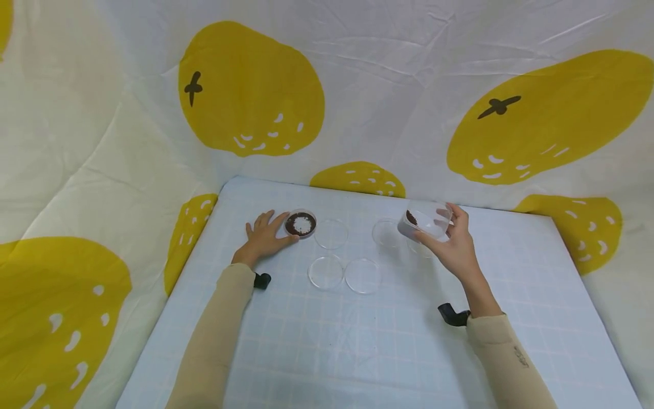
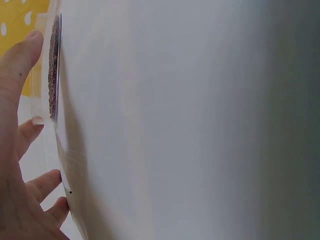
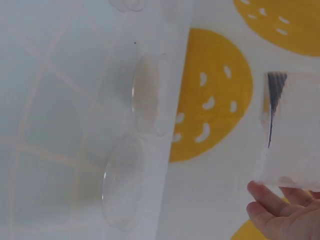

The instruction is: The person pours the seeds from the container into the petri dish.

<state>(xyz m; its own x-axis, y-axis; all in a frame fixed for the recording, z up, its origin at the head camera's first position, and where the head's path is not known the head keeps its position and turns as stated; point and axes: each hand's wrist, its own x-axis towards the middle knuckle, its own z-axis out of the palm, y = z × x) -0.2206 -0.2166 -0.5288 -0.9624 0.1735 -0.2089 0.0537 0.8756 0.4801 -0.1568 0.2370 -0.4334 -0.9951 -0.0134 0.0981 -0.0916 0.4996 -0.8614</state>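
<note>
A round clear petri dish sits on the table at the left, with dark brown grains and a white patch in the middle. My left hand holds its side between thumb and index finger, the other fingers spread on the cloth. In the left wrist view the dark layer lies along the bottom of the dish. Above the table at the right, my right hand grips a clear plastic container, tilted to the left. Dark grains gather in one corner of the container.
Clear petri dishes lie in the middle: one beside the filled dish, two nearer me, and others below and left of the container. A pale checked cloth covers the table. A fruit-print curtain hangs behind.
</note>
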